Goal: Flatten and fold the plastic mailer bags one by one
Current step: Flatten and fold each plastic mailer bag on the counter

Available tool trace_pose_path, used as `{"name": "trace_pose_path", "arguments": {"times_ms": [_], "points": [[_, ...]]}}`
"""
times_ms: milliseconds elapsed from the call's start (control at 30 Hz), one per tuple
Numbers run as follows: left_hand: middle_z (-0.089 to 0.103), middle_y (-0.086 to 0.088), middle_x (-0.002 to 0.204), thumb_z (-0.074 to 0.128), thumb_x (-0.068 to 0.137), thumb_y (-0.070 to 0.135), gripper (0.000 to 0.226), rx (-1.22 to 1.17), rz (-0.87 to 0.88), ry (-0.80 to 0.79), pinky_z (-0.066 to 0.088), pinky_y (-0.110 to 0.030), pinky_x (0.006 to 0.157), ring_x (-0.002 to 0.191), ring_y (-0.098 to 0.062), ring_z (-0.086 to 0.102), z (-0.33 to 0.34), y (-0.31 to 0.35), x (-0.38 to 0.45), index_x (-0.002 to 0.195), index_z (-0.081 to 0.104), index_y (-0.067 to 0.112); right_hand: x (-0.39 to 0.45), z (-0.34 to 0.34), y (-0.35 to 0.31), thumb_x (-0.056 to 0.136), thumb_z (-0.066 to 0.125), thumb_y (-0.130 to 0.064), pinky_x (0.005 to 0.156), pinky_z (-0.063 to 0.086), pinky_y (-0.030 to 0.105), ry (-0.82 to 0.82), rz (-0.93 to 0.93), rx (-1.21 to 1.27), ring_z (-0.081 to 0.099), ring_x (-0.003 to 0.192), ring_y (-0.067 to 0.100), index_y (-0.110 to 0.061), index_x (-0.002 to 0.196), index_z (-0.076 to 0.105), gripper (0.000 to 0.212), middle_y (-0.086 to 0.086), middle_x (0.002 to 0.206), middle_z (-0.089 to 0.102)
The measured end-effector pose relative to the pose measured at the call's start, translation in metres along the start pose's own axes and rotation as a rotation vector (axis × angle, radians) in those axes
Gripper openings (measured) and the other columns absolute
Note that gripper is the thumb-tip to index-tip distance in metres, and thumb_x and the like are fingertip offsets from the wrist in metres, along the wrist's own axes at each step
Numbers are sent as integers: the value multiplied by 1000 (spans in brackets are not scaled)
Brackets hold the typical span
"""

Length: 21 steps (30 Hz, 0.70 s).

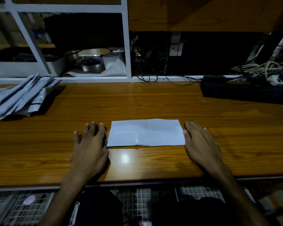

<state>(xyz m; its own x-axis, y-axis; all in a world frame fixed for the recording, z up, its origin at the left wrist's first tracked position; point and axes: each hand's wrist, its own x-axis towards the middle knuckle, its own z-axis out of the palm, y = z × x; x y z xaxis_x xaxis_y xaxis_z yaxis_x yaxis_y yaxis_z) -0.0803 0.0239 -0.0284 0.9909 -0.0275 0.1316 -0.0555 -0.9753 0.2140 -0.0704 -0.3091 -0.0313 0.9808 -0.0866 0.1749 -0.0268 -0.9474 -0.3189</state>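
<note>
One white, glossy plastic mailer bag (146, 132) lies folded into a flat rectangle on the brown wood-grain table (153, 101), creased across its middle. It sits between the two hands: left hand (91, 142) and right hand (201, 141) rest spread and flat at its short edges, gripping nothing. Judging by this, one fold looks done; the loose grey heap of thin plastic mailers (18, 97), far beyond the left hand, seemingly remains.

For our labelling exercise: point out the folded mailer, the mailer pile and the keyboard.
folded mailer (146, 133), head view, its middle.
mailer pile (18, 97), head view, top bag.
keyboard (245, 92), head view, its keys.
</note>
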Motion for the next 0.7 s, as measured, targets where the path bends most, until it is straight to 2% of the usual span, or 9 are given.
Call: {"name": "trace_pose_path", "arguments": {"times_ms": [67, 200, 300, 367, 433, 500, 567, 633, 700], "points": [[20, -17, 170, 50, 100, 23, 69, -5, 27, 29, -1, -59, 126, 159, -36, 10, -3, 9, 6, 163, 26, 12, 4, -2, -8, 110, 40, -29, 124, 21, 42, 42, 7, 52, 39, 148, 23, -8, 153, 44, 48, 8, 161, 43], [24, -12, 170, 52, 102, 19, 61, -59, 98, 91, -5, -50, 125, 159, -30, 13, -8, 43, 27, 160, 33, 16, 19, 0, -41, 110, 43, -31, 118, 36, 46, 54, -53, 107, 53, 134, 25, -11, 138, 58, 37, 4, 147, 56], [45, -10, 158, 48, 106, 24, 41, -104, 153, 88, 10, -49, 127, 151, -28, 33, -10, 78, 47, 146, 51, 16, 34, 5, -70, 109, 44, -33, 98, 49, 40, 41, -113, 110, 59, 121, 23, -15, 122, 63, 30, 3, 140, 61], [61, -11, 138, 47, 105, 23, 28, -126, 184, 69, 27, -50, 120, 135, -31, 49, -6, 99, 57, 126, 63, 14, 42, 12, -83, 109, 43, -32, 86, 46, 37, 18, -141, 118, 61, 116, 27, -14, 117, 63, 28, 5, 136, 63], [65, -9, 122, 44, 102, 20, 25, -142, 219, 41, 34, -51, 115, 122, -31, 55, 5, 112, 63, 113, 65, 14, 45, 19, -89, 110, 39, -30, 98, 45, 40, -32, -181, 131, 55, 129, 27, -15, 127, 62, 32, 5, 147, 57], [66, -8, 121, 39, 101, 23, 33, -157, 243, 4, 35, -52, 116, 122, -30, 56, 17, 116, 65, 116, 66, 14, 43, 25, -89, 110, 39, -28, 117, 33, 41, -90, -245, 100, 42, 145, 24, -18, 143, 55, 37, 5, 158, 47], [65, -8, 130, 29, 101, 32, 47, -118, 248, -2, 31, -52, 119, 130, -29, 53, 27, 115, 63, 128, 64, 16, 40, 27, -87, 109, 45, -27, 124, 21, 42, -131, -291, 42, 29, 154, 26, -17, 153, 45, 45, 8, 165, 36], [58, -8, 146, 16, 98, 40, 64, -56, 250, 2, 25, -53, 123, 143, -29, 44, 33, 112, 61, 142, 57, 17, 39, 30, -85, 108, 48, -29, 126, 16, 44, -138, -307, -5, 22, 156, 27, -17, 158, 37, 52, 10, 168, 29], [44, -7, 160, 12, 99, 45, 69, -21, 241, -20, 17, -54, 125, 152, -29, 32, 36, 110, 61, 154, 44, 18, 40, 34, -83, 107, 48, -32, 127, 14, 45, -140, -316, -53, 18, 158, 27, -17, 161, 30, 59, 10, 170, 24]]}}
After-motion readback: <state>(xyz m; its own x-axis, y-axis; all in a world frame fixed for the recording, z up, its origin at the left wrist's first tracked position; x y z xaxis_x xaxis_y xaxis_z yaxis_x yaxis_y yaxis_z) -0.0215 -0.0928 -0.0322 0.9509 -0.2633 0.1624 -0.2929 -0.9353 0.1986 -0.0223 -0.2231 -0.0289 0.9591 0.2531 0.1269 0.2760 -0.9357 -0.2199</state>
